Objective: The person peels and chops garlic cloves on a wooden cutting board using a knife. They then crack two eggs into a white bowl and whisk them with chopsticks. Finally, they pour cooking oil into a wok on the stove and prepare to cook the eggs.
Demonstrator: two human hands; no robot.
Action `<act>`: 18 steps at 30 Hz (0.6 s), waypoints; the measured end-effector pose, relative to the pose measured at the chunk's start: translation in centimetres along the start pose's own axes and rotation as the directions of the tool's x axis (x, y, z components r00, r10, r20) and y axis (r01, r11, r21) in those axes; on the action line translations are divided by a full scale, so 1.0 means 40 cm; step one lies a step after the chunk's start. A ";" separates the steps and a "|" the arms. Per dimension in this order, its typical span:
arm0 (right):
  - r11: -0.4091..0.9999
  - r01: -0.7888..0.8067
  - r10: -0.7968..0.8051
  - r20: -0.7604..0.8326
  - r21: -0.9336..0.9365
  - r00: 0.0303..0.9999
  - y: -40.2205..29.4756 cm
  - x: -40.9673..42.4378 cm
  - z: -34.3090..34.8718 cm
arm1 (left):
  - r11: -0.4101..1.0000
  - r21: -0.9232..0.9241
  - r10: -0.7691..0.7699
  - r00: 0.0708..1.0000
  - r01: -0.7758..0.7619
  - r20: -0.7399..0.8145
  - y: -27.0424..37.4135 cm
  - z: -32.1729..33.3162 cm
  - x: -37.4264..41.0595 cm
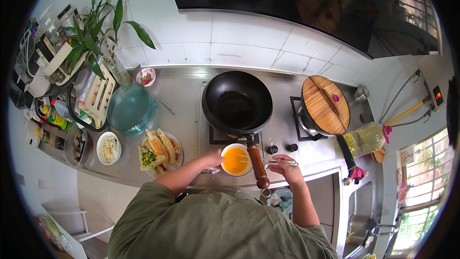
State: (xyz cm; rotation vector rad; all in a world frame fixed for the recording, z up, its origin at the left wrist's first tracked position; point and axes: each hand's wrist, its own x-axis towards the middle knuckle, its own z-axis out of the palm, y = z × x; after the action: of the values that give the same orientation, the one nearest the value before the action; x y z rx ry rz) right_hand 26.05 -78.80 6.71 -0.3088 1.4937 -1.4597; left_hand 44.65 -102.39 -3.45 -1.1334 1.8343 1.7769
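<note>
My left hand (212, 159) grips the left rim of a white bowl (235, 174) that holds beaten egg (235, 160). In my right hand (285, 167) is a pair of chopsticks (269, 162); they pass by the wooden handle (255, 160) of a black wok and their tips are in the egg. Above the bowl, the black wok (237, 100) sits on the left burner, with its dark inside facing up. A plate (181, 151) of folded fried flatbreads (163, 147) lies to the left of my left hand.
A teal glass bowl (131, 108), a white bowl of pale shreds (109, 148) and a small bowl of chopped red food (146, 77) stand left. On the right burner is a pan with a wooden lid (325, 104). An oil bottle (364, 139) lies beyond, near the sink (361, 205).
</note>
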 end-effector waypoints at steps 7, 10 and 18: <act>0.999 0.020 -0.020 0.013 0.048 1.000 -0.036 -0.013 -0.027 | 0.958 -0.278 0.121 0.973 -0.063 0.196 -0.042 -0.041 -0.064; 0.992 0.072 -0.074 0.017 0.105 0.997 -0.057 -0.016 -0.030 | 0.931 -0.364 0.095 0.968 -0.004 0.234 -0.051 -0.068 -0.108; 0.974 0.132 -0.146 0.067 0.187 0.987 -0.124 -0.029 -0.058 | 0.826 -0.556 0.220 0.962 -0.095 0.162 -0.069 -0.120 -0.210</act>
State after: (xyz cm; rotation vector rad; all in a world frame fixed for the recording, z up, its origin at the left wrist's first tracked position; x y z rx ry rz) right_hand 22.66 -77.73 11.05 -0.3620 1.2850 -1.6635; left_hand 53.23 -104.13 1.52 -0.9200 1.3553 2.5150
